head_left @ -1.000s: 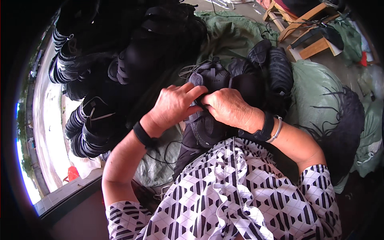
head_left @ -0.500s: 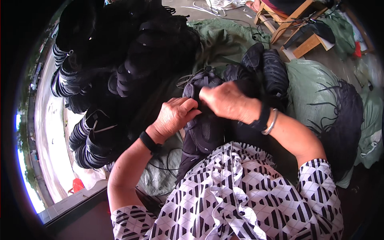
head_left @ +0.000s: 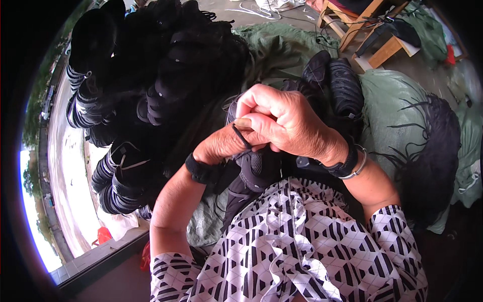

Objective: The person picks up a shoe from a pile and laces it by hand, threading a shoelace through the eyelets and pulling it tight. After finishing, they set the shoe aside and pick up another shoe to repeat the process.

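A black shoe (head_left: 254,171) rests on my lap, toe away from me. My right hand (head_left: 284,121) is raised above it, fingers curled around a thin black lace (head_left: 241,136) pinched at the thumb. My left hand (head_left: 221,146) lies just under the right one, mostly covered by it, and presses on the shoe's upper. Both wrists wear black bands; the right also has a silver bangle (head_left: 358,166).
A large heap of black shoes (head_left: 151,80) tied in bundles lies to my left on green sacking (head_left: 282,45). More black shoes (head_left: 337,85) sit beyond my hands. A bunch of black laces (head_left: 427,146) lies at right. Wooden stools (head_left: 372,30) stand at the back.
My right hand has risen up and toward me, pulling the lace taut above the shoe. The left hand has slid beneath it.
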A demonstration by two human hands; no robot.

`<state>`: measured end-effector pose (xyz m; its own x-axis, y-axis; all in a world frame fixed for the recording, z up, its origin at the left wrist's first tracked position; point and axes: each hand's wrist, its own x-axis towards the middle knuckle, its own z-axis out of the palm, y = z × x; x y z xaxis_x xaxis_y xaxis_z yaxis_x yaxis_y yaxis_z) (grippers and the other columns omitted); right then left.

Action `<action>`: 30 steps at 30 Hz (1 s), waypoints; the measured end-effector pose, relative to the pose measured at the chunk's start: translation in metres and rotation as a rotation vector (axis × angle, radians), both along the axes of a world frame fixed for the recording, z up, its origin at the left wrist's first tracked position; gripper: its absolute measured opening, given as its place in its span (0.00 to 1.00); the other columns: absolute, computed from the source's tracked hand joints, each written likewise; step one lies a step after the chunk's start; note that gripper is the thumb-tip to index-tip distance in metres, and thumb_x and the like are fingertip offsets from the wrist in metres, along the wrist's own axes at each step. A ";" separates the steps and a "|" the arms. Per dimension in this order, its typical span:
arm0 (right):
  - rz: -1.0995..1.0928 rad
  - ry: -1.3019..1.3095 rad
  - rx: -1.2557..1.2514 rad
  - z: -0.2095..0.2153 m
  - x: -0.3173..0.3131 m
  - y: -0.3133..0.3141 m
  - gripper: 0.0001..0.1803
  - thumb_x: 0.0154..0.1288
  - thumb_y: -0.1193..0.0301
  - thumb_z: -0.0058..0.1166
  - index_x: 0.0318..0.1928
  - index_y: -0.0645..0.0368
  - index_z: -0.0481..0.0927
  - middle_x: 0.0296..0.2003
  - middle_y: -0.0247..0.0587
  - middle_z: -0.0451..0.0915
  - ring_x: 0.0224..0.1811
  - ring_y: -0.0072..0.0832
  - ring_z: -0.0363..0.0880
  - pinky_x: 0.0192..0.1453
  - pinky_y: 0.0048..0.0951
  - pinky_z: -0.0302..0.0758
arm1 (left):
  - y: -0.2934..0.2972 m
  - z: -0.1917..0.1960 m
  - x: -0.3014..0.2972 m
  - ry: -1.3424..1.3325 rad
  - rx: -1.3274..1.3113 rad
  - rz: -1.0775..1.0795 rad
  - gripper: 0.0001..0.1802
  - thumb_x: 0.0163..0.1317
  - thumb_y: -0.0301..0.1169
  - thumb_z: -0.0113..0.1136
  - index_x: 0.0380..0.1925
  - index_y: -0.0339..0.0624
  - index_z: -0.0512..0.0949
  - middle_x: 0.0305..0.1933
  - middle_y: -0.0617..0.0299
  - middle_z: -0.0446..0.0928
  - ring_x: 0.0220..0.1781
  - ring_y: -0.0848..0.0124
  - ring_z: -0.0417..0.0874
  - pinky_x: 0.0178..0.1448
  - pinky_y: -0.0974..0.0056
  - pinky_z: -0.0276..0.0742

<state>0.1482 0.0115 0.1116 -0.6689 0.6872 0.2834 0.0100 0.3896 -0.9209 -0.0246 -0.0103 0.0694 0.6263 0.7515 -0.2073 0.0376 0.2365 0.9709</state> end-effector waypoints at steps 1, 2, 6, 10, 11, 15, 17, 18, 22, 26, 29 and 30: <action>-0.009 0.067 -0.017 -0.011 0.001 0.001 0.02 0.68 0.77 0.47 0.38 0.62 0.72 0.31 0.32 0.78 0.30 0.13 0.75 0.35 0.17 0.73 | -0.004 -0.012 0.000 0.019 0.125 0.085 0.15 0.63 0.45 0.58 0.34 0.44 0.77 0.29 0.72 0.73 0.30 0.83 0.69 0.31 0.74 0.65; -0.018 0.135 -0.033 -0.023 0.003 0.004 0.02 0.69 0.76 0.46 0.38 0.62 0.71 0.31 0.32 0.77 0.30 0.14 0.75 0.36 0.17 0.73 | -0.006 -0.031 0.000 0.039 0.250 0.170 0.15 0.64 0.45 0.58 0.34 0.45 0.77 0.29 0.72 0.73 0.30 0.84 0.69 0.31 0.75 0.64; 0.023 0.388 -0.074 -0.031 -0.006 0.006 0.05 0.71 0.71 0.45 0.39 0.60 0.69 0.28 0.33 0.75 0.27 0.18 0.73 0.36 0.21 0.74 | -0.011 -0.027 0.016 -0.039 -0.004 0.612 0.12 0.68 0.40 0.52 0.37 0.44 0.76 0.29 0.74 0.71 0.30 0.85 0.69 0.31 0.78 0.65; 0.271 0.574 -1.067 -0.059 0.002 0.010 0.04 0.65 0.74 0.43 0.40 0.58 0.69 0.30 0.39 0.77 0.28 0.23 0.73 0.28 0.20 0.70 | 0.001 -0.036 -0.004 -0.083 0.020 0.801 0.11 0.67 0.38 0.50 0.33 0.43 0.76 0.26 0.70 0.72 0.20 0.85 0.63 0.22 0.78 0.57; 0.307 0.659 -1.096 -0.083 0.014 0.019 0.06 0.63 0.75 0.43 0.40 0.58 0.71 0.24 0.34 0.71 0.22 0.19 0.65 0.21 0.17 0.60 | 0.001 -0.051 -0.028 -0.201 -0.108 0.971 0.12 0.67 0.39 0.50 0.33 0.44 0.76 0.25 0.68 0.73 0.17 0.83 0.61 0.19 0.76 0.54; -0.402 0.492 -0.833 -0.120 0.147 0.055 0.08 0.62 0.74 0.47 0.42 0.58 0.75 0.21 0.26 0.61 0.20 0.13 0.57 0.17 0.15 0.52 | -0.024 -0.082 -0.194 -0.121 -0.020 1.373 0.10 0.66 0.40 0.52 0.41 0.47 0.75 0.28 0.66 0.74 0.23 0.78 0.70 0.23 0.72 0.63; -0.774 0.575 -0.735 -0.139 0.266 0.077 0.06 0.65 0.72 0.48 0.29 0.52 0.71 0.20 0.23 0.60 0.19 0.13 0.57 0.18 0.16 0.54 | -0.067 -0.089 -0.332 -0.178 0.045 1.332 0.15 0.66 0.37 0.52 0.51 0.49 0.70 0.33 0.65 0.73 0.29 0.75 0.73 0.29 0.70 0.71; -0.774 0.676 -0.843 -0.135 0.338 0.086 0.12 0.66 0.71 0.48 0.23 0.50 0.66 0.19 0.25 0.61 0.16 0.15 0.56 0.18 0.19 0.54 | -0.066 -0.107 -0.343 -0.190 0.029 1.327 0.15 0.66 0.37 0.52 0.51 0.49 0.70 0.33 0.65 0.73 0.29 0.75 0.73 0.29 0.70 0.71; -1.065 0.598 -0.935 -0.149 0.529 0.106 0.19 0.71 0.59 0.39 0.22 0.51 0.65 0.08 0.27 0.51 0.10 0.18 0.50 0.15 0.22 0.46 | -0.158 -0.036 -0.570 -0.377 0.019 1.744 0.11 0.65 0.29 0.48 0.41 0.33 0.74 0.38 0.55 0.78 0.36 0.71 0.80 0.35 0.70 0.79; -1.007 0.532 -0.845 -0.152 0.391 0.080 0.13 0.68 0.61 0.51 0.41 0.59 0.74 0.24 0.27 0.71 0.18 0.14 0.60 0.20 0.18 0.57 | -0.114 -0.085 -0.400 -0.324 -0.170 1.453 0.11 0.67 0.26 0.46 0.44 0.32 0.74 0.23 0.68 0.70 0.22 0.80 0.69 0.26 0.76 0.69; -0.661 0.444 -1.036 -0.141 0.247 0.068 0.13 0.65 0.62 0.54 0.42 0.59 0.77 0.21 0.22 0.66 0.20 0.11 0.60 0.22 0.14 0.55 | -0.059 -0.029 -0.191 0.040 -0.003 1.236 0.15 0.63 0.28 0.51 0.48 0.36 0.76 0.20 0.74 0.64 0.18 0.84 0.59 0.20 0.77 0.52; -0.601 0.287 -0.978 -0.128 0.212 0.059 0.10 0.64 0.64 0.55 0.39 0.58 0.78 0.19 0.20 0.62 0.18 0.10 0.57 0.20 0.13 0.52 | -0.053 -0.020 -0.137 0.211 0.123 1.119 0.12 0.63 0.30 0.52 0.42 0.36 0.79 0.19 0.76 0.65 0.18 0.85 0.58 0.20 0.76 0.51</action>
<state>0.3606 0.0706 -0.0165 -0.1618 0.8780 -0.4504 -0.3043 -0.4786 -0.8236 -0.1619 -0.0634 0.0498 -0.4451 0.8880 -0.1157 0.0309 0.1444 0.9890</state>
